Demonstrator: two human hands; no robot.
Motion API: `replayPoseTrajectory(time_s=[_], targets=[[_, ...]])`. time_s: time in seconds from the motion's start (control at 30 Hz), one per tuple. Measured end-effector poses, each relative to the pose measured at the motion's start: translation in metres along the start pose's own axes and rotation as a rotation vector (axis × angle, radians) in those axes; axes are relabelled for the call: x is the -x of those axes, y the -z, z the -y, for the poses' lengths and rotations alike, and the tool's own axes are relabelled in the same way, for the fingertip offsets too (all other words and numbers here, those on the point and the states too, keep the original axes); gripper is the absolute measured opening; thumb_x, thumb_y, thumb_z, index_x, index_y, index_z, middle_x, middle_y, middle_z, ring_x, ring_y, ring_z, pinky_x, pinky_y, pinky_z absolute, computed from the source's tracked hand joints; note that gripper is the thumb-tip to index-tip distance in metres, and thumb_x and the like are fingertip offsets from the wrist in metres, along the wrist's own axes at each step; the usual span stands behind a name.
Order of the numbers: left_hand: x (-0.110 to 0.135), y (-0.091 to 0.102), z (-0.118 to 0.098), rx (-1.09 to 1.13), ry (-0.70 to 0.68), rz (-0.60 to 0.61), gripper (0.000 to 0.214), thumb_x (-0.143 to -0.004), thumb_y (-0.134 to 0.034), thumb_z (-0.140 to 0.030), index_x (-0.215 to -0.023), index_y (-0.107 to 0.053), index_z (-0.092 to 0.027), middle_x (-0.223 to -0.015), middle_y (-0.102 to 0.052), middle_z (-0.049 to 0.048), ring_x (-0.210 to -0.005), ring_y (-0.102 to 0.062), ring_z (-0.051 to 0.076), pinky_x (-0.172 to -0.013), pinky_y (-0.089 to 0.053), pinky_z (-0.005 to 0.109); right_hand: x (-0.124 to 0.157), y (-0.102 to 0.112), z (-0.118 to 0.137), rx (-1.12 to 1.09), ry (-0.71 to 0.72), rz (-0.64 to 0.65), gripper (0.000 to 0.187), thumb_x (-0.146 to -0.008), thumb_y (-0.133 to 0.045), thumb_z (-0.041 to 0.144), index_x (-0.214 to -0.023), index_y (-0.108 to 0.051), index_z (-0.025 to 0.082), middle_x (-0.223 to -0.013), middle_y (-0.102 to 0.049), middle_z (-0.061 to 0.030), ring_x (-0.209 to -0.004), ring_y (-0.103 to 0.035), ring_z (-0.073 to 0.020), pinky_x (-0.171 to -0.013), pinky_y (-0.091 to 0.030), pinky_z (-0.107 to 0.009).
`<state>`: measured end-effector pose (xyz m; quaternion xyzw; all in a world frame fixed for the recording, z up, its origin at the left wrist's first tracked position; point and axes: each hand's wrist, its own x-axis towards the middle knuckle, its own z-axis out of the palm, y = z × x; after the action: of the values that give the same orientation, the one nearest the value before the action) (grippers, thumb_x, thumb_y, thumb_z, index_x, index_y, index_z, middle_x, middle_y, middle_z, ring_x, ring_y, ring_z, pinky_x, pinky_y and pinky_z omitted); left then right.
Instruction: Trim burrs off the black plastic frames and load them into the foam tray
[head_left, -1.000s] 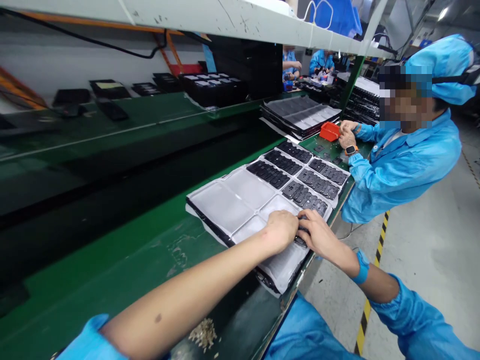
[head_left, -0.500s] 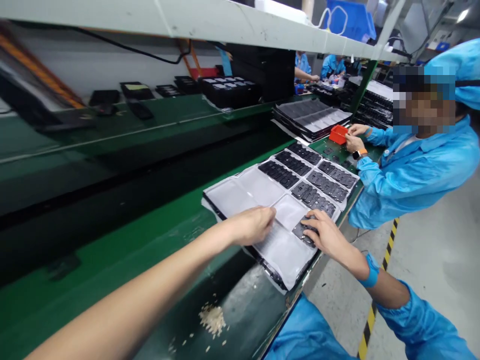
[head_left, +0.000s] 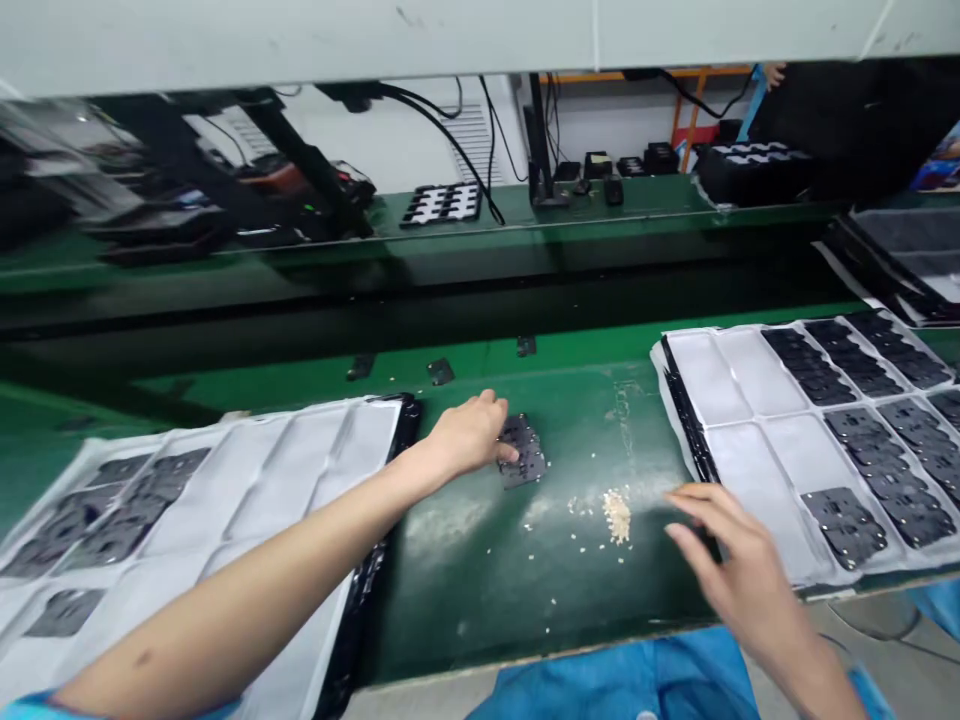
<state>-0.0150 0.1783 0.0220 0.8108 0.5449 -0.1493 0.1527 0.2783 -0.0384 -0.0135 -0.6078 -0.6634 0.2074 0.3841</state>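
Note:
Between two trays, my left hand (head_left: 469, 435) is closed on a small cluster of flat black parts (head_left: 523, 455), low over the green bench with the thumb across them. My right hand (head_left: 742, 560) holds nothing, its fingers apart and slightly blurred, just left of the right tray (head_left: 720, 375). That tray has white-lined compartments, several filled with rows of black parts (head_left: 892, 470). A short group of black parts (head_left: 844, 525) lies in its near compartment. My left forearm crosses over the left tray (head_left: 255, 450), where black parts (head_left: 161, 490) lie in the far-left compartments.
A pile of small pale bits (head_left: 617, 515) lies scattered on the bench (head_left: 465, 600). Behind are a few loose black pieces (head_left: 441, 372), a black-and-white tray (head_left: 442, 203) and hanging cables. A pale shelf beam (head_left: 480, 40) spans overhead. More stacked trays (head_left: 915, 250) stand at right.
The view has swung left, bringing the left tray into sight. My right hand has come off the black parts in the right tray. My left hand has left that tray and now grips black parts.

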Motion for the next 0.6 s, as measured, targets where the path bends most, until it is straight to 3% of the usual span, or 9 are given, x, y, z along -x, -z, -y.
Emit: replayPoseTrajectory(time_s=[0.1, 0.17, 0.3, 0.43, 0.6], targets=[[0.002, -0.03, 0.025, 0.048, 0.076, -0.028, 0.064, -0.066, -0.087, -0.04, -0.119, -0.062, -0.014, -0.13, -0.061, 0.0215, -0.125, -0.059, 0.043, -0.096, -0.053, 0.046, -0.039, -0.066, 0.026, -0.062, 0.07, 0.139, 0.025, -0.1, -0.06, 0.015, -0.12, -0.072, 0.024, -0.117, -0.072, -0.0112, -0.11, -0.069, -0.0286, -0.097, -0.059, -0.043], [0.001, -0.044, 0.033, 0.101, 0.069, -0.055, 0.068, -0.068, -0.085, -0.041, -0.125, -0.058, -0.014, -0.132, -0.059, 0.0205, -0.129, -0.057, 0.04, -0.102, -0.05, 0.044, -0.071, -0.104, 0.038, 0.06, 0.062, 0.237, 0.033, -0.096, -0.062, 0.008, -0.126, -0.069, 0.022, -0.125, -0.069, -0.0126, -0.117, -0.065, -0.0294, -0.104, -0.055, -0.046], [-0.008, -0.055, 0.041, 0.211, 0.039, -0.084, 0.069, -0.062, -0.087, -0.037, -0.119, -0.056, -0.016, -0.124, -0.063, 0.0142, -0.121, -0.061, 0.034, -0.101, -0.049, 0.038, -0.128, -0.158, 0.051, 0.154, 0.052, 0.31, 0.047, -0.088, -0.073, 0.005, -0.132, -0.064, 0.018, -0.135, -0.063, -0.0176, -0.125, -0.058, -0.0352, -0.106, -0.05, -0.054], [-0.016, -0.055, 0.048, 0.299, 0.025, -0.104, 0.057, -0.052, -0.09, -0.035, -0.095, -0.054, -0.022, -0.103, -0.064, 0.0062, -0.103, -0.064, 0.029, -0.088, -0.051, 0.034, -0.155, -0.18, 0.053, 0.223, 0.044, 0.41, 0.047, -0.082, -0.077, 0.0, -0.124, -0.065, 0.016, -0.124, -0.065, -0.0172, -0.117, -0.063, -0.034, -0.101, -0.052, -0.052], [-0.012, -0.057, 0.044, 0.388, -0.043, -0.131, 0.041, -0.057, -0.077, -0.037, -0.078, -0.044, -0.026, -0.077, -0.057, -0.0037, -0.079, -0.062, 0.023, -0.072, -0.048, 0.031, -0.16, -0.174, 0.06, 0.279, 0.021, 0.47, 0.037, -0.082, -0.082, 0.01, -0.115, -0.068, 0.016, -0.124, -0.064, -0.0169, -0.112, -0.066, -0.0323, -0.098, -0.055, -0.048]])
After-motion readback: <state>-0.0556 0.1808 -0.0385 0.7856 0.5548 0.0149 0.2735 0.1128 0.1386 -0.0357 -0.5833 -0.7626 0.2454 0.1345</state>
